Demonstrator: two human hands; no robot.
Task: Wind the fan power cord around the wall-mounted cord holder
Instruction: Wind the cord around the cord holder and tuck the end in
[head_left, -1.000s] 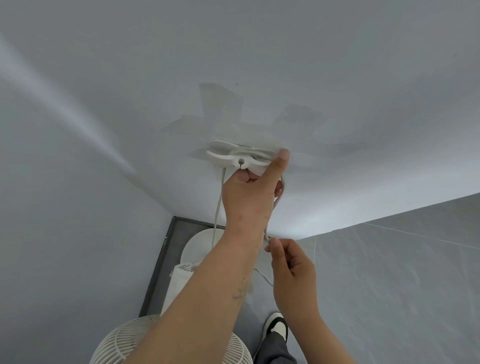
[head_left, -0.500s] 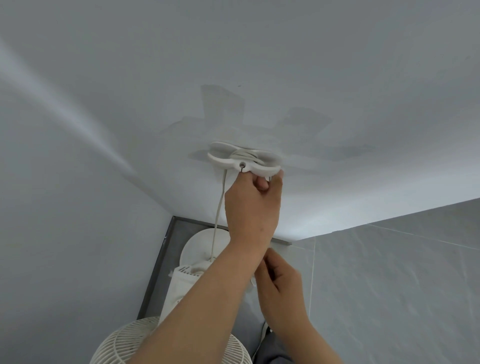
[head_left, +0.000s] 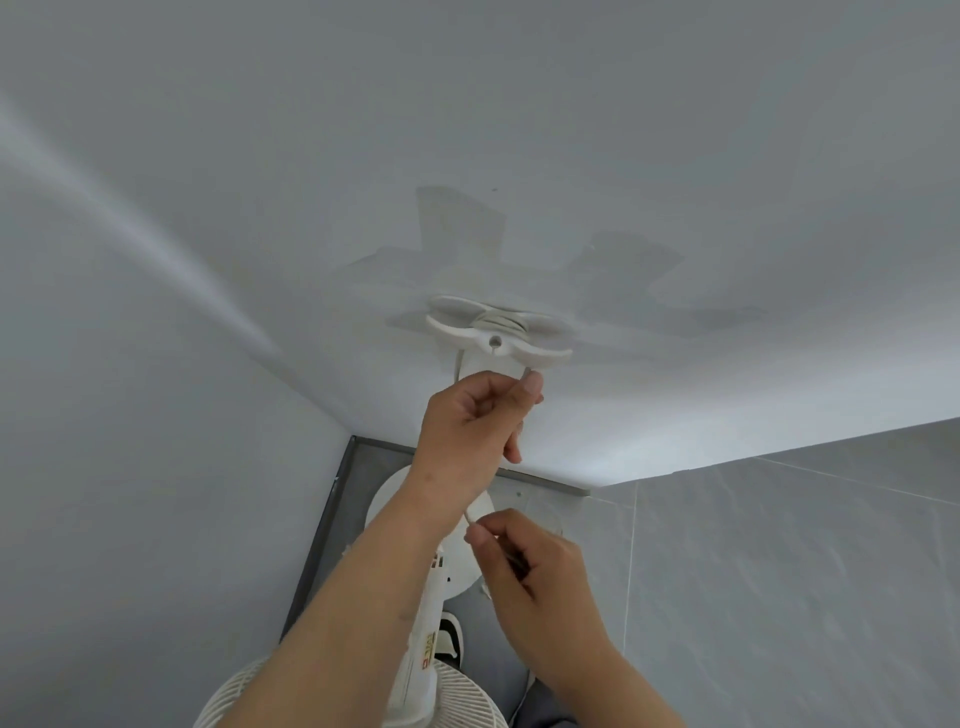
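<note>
Since half a second ago the left hand has dropped a little below the cord holder, and the right hand has come out from behind the left forearm, now lower and to the right. The left fingers are curled shut, thumb pressed to forefinger on the power cord just under the holder's lower right wing. The right fingers pinch the same cord lower down, where a short white stretch shows at the fingertips. The holder is fixed flat on the white wall, and several turns of cord lie wound tight in the gap between its two winged plates. One strand hangs straight down from its left side behind the left hand. Around the holder the wall is bare apart from darker patched paint, with room on all sides. Below, the white fan stands in the corner where two walls meet, its round base on the grey tiled floor, and its grille at the bottom edge.
</note>
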